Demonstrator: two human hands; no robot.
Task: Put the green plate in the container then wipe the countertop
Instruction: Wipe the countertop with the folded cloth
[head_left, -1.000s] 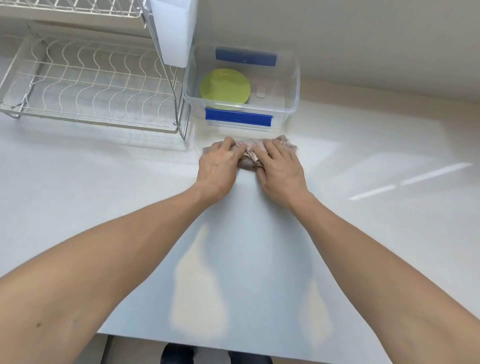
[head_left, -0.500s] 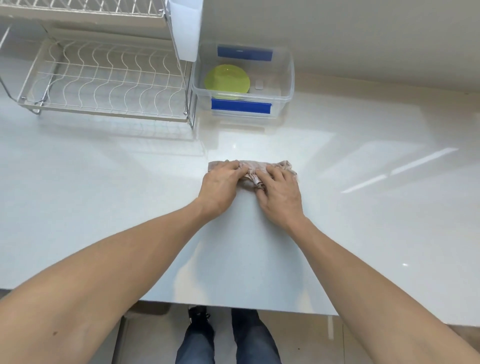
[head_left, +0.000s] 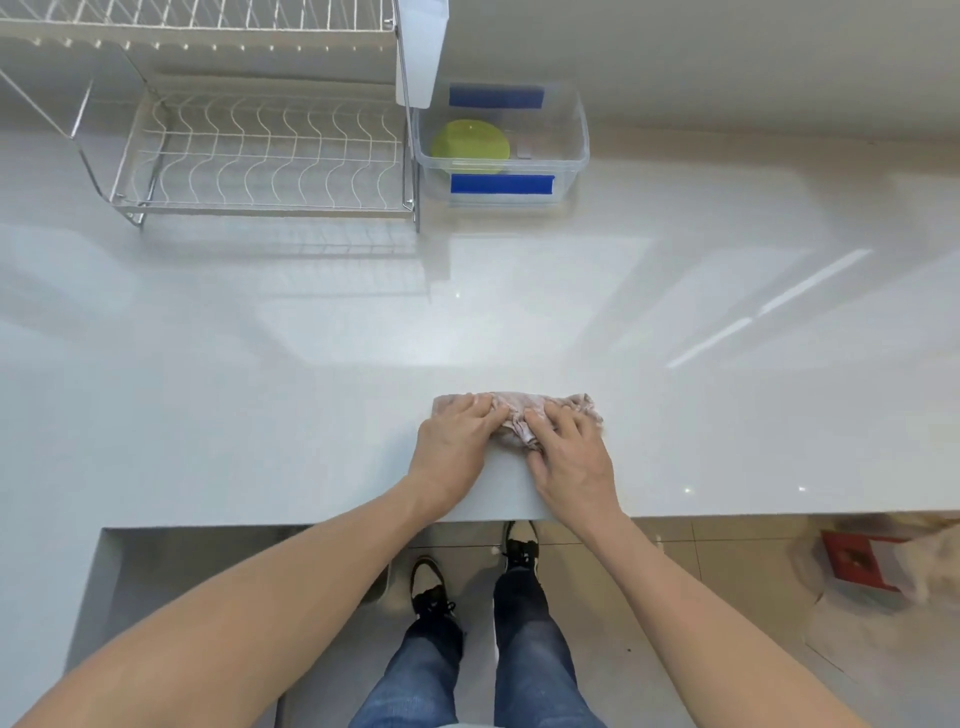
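The green plate (head_left: 470, 145) lies flat inside the clear plastic container (head_left: 577, 150) with blue handles at the back of the white countertop (head_left: 260, 374). A crumpled pinkish cloth (head_left: 519, 413) rests on the countertop close to its front edge. My left hand (head_left: 454, 452) presses down on the cloth's left part, fingers bent over it. Pressing on its right part is my right hand (head_left: 571, 457). Both hands sit side by side, and most of the cloth is hidden beneath them.
A white wire dish rack (head_left: 260, 156) stands at the back left, touching the container's left side. A white panel (head_left: 421, 47) hangs from the rack's right post. Below the counter edge are my shoes and legs (head_left: 519, 623) and a red box (head_left: 857, 561) on the floor.
Both hands have dragged the cloth toward me, from just in front of the container to near the counter's front edge. The plate and container have not moved.
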